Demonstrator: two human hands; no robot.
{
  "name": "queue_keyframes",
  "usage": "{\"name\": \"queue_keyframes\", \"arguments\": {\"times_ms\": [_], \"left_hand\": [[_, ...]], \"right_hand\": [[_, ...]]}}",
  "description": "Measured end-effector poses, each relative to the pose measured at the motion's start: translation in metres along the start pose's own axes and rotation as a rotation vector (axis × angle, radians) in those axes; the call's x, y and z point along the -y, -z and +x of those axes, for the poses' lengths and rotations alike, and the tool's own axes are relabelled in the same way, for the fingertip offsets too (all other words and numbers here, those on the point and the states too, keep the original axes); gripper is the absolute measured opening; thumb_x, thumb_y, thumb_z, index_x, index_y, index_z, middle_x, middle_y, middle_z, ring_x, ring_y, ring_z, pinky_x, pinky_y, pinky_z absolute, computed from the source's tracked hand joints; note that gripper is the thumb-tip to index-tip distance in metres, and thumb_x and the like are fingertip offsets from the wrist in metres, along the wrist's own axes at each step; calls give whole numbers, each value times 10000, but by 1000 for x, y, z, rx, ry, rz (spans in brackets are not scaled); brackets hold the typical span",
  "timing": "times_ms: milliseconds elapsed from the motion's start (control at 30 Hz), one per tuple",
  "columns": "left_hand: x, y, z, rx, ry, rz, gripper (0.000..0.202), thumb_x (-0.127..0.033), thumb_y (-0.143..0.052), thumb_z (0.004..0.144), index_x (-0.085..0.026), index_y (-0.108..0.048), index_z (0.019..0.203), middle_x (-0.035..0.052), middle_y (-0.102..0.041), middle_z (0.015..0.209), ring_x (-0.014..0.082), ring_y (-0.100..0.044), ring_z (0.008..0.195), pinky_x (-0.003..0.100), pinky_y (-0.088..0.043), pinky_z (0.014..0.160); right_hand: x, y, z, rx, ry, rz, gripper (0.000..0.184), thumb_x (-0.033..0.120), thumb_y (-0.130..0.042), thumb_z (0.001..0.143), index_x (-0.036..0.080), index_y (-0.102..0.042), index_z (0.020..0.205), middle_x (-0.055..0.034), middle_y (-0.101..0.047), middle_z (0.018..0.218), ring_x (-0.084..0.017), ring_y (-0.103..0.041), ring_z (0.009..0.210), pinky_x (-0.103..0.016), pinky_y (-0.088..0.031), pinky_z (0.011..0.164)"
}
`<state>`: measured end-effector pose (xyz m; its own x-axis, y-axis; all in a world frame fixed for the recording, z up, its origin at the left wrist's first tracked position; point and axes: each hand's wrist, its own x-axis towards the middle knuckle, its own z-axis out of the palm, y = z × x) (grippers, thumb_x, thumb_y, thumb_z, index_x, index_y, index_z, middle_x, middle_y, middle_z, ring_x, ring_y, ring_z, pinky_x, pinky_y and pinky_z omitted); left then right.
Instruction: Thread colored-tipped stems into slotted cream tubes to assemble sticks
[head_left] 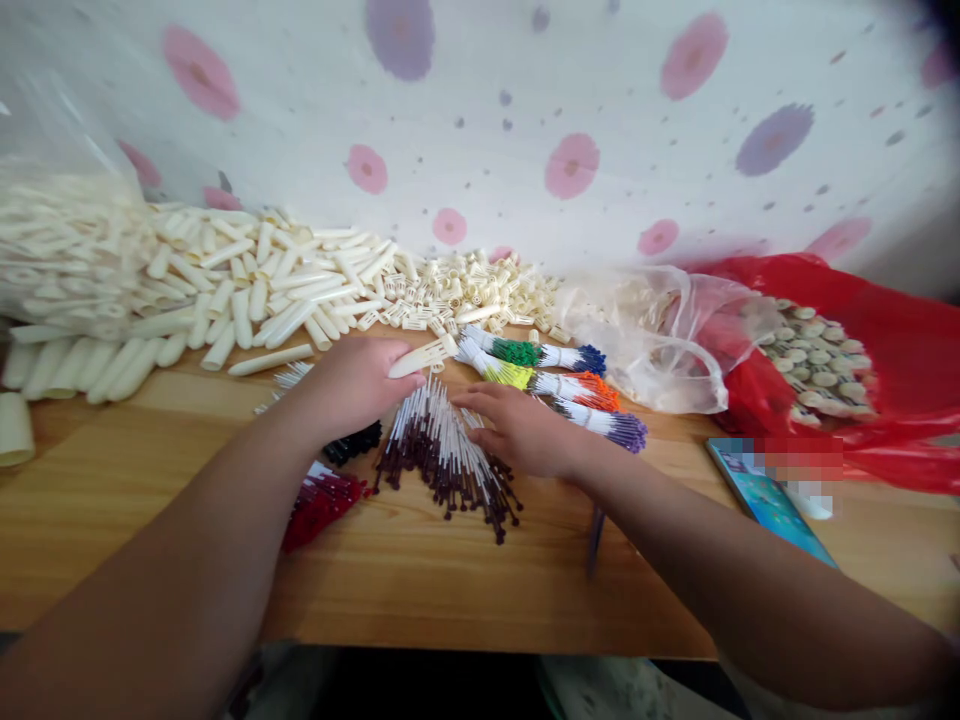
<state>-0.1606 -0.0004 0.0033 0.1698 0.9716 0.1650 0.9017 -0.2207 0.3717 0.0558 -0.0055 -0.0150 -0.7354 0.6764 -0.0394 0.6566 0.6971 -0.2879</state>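
My left hand [360,385] is closed around a cream plastic piece with a slotted end [424,357], held above the table. Below it, thin white sticks with dark brown ends [446,450] lie loosely fanned out. My right hand [521,430] rests at the right side of this fan, fingers stretched out and apart, seemingly touching the sticks. Partly hidden by my left arm are a bundle with black ends [352,442] and one with red ends [319,510]. Beyond my right hand lie bundles with green [517,350], yellow [510,373], orange [596,390], blue [592,358] and purple ends [626,430].
Cream tubes [285,285] and small slotted cream pieces [465,290] are heaped along the back wall. A filled clear bag [67,230] stands at left. On the right are a clear bag [645,340], a red bag [907,370] holding cream pieces, and a blue flat object [772,510].
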Motion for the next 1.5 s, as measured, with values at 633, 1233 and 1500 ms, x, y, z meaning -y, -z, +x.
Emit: {"name": "queue_keyframes", "arguments": {"times_ms": [633, 1233, 1500], "left_hand": [[4, -1, -2, -29, -57, 24, 244, -401, -506, 790, -193, -583, 690, 20, -604, 668, 176, -530, 621, 264, -310, 550], [8, -4, 2, 13, 8, 107, 278, -435, -498, 786, -188, -607, 717, 24, -638, 684, 170, -555, 631, 256, -331, 554], [10, -2, 3, -36, 7, 76, 251, -382, -510, 788, -181, -659, 820, 33, -655, 732, 189, -574, 689, 255, -367, 595]], "right_hand": [[10, -42, 14, 68, 297, -105, 587, 505, -426, 899, 192, -382, 1394, -180, -216, 1510, -363, -75, 1400, -571, -154, 1082], [47, -65, 2, -102, -244, -34, 680, 431, -475, 874, 133, -260, 1447, -199, -115, 1530, -377, -50, 1403, -569, -186, 1085], [22, -42, 64, -123, 94, -110, 575, 368, -430, 911, 18, -367, 1363, -203, -371, 1435, -272, -295, 1353, -413, -248, 1110]]}}
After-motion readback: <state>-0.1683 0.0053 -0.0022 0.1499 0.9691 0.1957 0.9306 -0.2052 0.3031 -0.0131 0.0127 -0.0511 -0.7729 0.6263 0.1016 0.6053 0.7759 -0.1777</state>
